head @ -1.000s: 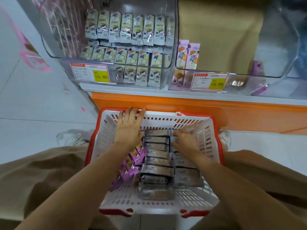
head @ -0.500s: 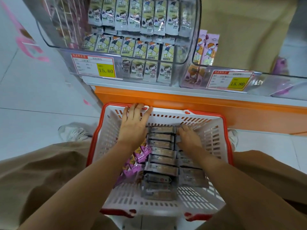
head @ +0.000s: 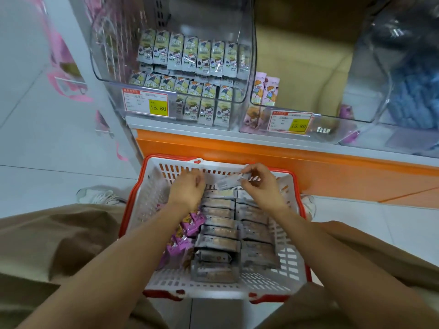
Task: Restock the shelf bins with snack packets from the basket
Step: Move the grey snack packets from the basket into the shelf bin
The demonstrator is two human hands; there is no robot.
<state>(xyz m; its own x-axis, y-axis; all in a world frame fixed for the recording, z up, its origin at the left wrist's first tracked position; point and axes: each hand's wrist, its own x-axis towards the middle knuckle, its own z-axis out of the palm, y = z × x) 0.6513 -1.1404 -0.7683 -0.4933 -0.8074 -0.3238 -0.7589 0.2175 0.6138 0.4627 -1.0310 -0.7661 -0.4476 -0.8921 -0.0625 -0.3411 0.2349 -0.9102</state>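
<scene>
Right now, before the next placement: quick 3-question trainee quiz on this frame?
1. True or false: the right hand pinches a grey packet above the basket.
2. The right bin holds: A) many green packets B) a few pink packets C) grey packets only.
3. Fill in: the pink packets in the basket lie to the ___ of the grey rows.
Key: 1 true; 2 B; 3 left.
</scene>
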